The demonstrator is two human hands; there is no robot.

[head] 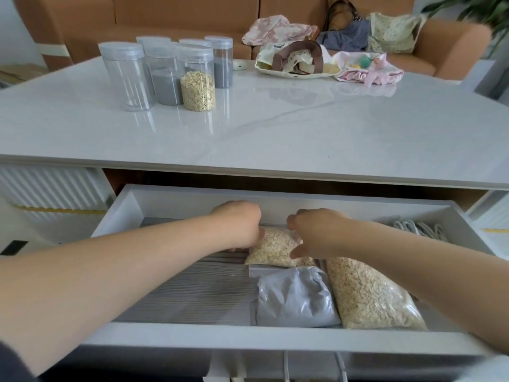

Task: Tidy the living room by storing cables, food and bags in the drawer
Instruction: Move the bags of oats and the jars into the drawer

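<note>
The white drawer [192,339] under the table stands pulled out. Both hands reach into it. A small clear bag of oats [272,248] lies at the drawer's back middle; my left hand [239,223] grips its left edge and my right hand [316,232] grips its right side with curled fingers. In front lie a bag of grey powder [294,297] and a larger bag of oats [371,296]. White cables [418,228] lie coiled in the back right corner.
On the glossy white table [275,128] stand several clear jars [165,73], some with grey powder, one with oats. Fabric bags [325,62] lie at the table's far right, more on the orange sofa [179,20]. Cables hang below the drawer front.
</note>
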